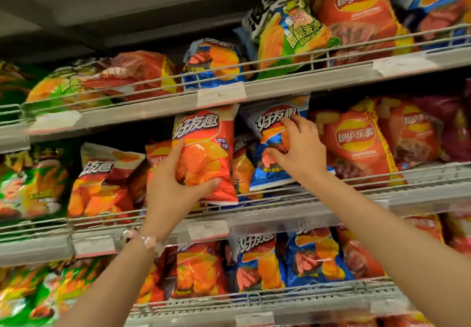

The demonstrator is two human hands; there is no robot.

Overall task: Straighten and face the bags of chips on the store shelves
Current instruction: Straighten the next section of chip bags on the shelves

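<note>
Landmark: I take the middle shelf rail (254, 205) as my reference, the wire lip along the front of the shelf both hands are working on
Left hand: my left hand (173, 189) grips the red bag (204, 153) from below and the side, thumb across the lower front, so I judge I'm holding it upright with its face out while it stands just behind the rail
Right hand: my right hand (298, 148) pinches the blue bag (275, 148) on its front, fingers curled at the top near the logo; the bag leans left behind the rail, so the grip looks meant to tip it straight
Neighbours: a Lay's bag (356, 143) stands right of the blue bag, behind the same rail, already facing out
Left to do: further left along the rail a slumped bag (102, 181) tilts
</note>
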